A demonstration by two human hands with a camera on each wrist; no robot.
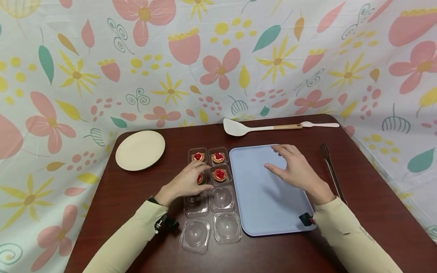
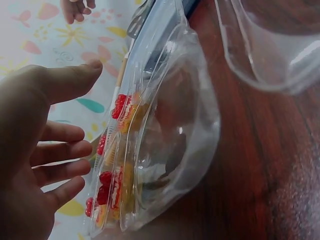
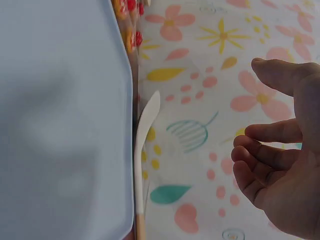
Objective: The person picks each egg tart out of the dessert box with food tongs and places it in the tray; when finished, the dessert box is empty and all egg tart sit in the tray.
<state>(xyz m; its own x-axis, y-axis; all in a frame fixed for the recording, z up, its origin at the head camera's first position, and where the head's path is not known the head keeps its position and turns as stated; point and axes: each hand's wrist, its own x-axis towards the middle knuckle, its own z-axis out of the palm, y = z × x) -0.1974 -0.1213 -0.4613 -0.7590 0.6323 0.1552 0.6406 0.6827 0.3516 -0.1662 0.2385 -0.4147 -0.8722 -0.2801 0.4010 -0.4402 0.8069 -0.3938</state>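
My left hand (image 1: 189, 179) hovers over clear plastic cups, its fingers relaxed and thumb apart, with nothing between them. Small tarts with red berry tops (image 1: 220, 174) sit in the far cups, one partly hidden behind the left fingers. Nearer me, the clear cups (image 1: 228, 227) hold nothing. In the left wrist view, the tarts (image 2: 111, 192) appear edge-on beyond a clear cup (image 2: 180, 130), and a gap separates them from the fingers. My right hand (image 1: 296, 168) is held above the light blue tray (image 1: 264, 189), fingers loosely bent and holding nothing.
At the back left lies a cream plate (image 1: 140, 151). Behind the tray are a white spatula with a wooden handle (image 1: 235, 127) and a small pale pink utensil (image 1: 321, 124). A dark whisk-like tool (image 1: 330, 167) lies right of the tray. Floral cloth (image 1: 218, 72) hangs behind the table.
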